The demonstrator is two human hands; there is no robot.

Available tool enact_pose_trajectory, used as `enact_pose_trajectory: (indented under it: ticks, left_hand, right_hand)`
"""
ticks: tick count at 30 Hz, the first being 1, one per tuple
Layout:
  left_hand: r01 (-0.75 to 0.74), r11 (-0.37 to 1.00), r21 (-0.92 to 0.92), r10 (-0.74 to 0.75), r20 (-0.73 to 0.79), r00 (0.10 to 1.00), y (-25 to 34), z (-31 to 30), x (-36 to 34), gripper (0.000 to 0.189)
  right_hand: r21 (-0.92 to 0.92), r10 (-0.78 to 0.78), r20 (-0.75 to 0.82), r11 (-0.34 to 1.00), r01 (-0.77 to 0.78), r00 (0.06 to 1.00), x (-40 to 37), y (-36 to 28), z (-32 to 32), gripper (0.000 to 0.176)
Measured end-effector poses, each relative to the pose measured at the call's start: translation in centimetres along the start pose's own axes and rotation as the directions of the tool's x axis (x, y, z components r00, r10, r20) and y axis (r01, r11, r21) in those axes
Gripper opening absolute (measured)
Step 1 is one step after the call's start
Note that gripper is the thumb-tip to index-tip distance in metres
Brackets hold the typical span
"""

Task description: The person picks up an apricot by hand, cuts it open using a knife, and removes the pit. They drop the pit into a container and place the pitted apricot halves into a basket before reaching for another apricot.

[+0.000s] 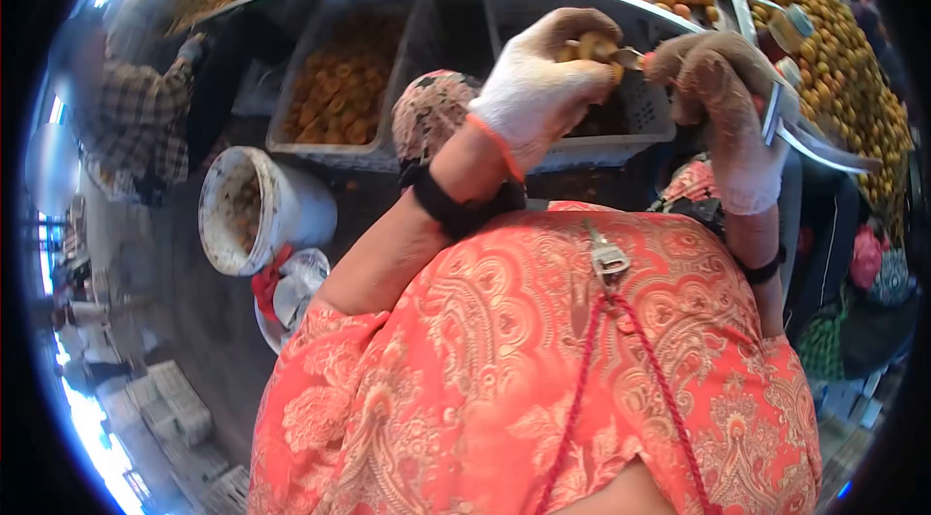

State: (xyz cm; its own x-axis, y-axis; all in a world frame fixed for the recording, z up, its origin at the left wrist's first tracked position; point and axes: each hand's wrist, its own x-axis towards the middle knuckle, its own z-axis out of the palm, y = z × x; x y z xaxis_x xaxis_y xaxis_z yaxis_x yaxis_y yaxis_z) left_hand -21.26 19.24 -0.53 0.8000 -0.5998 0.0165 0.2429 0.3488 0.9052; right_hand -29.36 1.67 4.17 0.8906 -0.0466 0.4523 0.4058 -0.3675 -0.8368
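Patterned coral top up close, then the left hand pinching a fruit over a crate. Right hand's gripping a small metal-tipped tool; I'd brace the fruit snugly and keep fingertips clear of that tip.

A coral, paisley-patterned garment is worn, with red braided cord strung from a metal buckle. Brown-stained white gloves and black bands are seen either side of the buckle.
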Motion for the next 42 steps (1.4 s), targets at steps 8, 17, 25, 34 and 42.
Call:
enact_pose_trajectory:
  ticks: [8,17,25,34,42]
  left_hand:
    - [-0.124,0.986,0.112,0.112,0.104,0.988,-0.7,-1.1,0.2,0.038]
    - [0.047,0.998,0.038,-0.054,0.196,0.979,0.7,-1.4,-0.7,0.04]
    - [0.159,0.961,-0.225,-0.091,0.285,0.954,0.1,-2.1,-0.4,0.046]
    - [-0.197,0.964,0.178,0.2,0.002,0.98,-2.2,-0.5,1.9,0.032]
    - [-0.011,0.167,0.986,0.448,-0.066,0.892,-3.1,-4.9,7.6,0.021]
  right_hand:
    - [0.155,0.122,0.059,0.979,-0.129,0.991,0.8,0.8,-0.4,0.029]
    - [-0.003,-0.123,0.09,0.992,0.124,0.988,1.6,2.3,-0.6,0.032]
    - [0.78,0.263,0.167,0.555,-0.29,0.95,1.7,4.8,-0.5,0.033]
    - [0.864,0.413,0.095,0.418,-0.281,0.906,1.1,5.6,0.5,0.028]
    - [0.64,0.497,-0.277,0.734,-0.228,0.822,2.4,6.4,0.9,0.029]
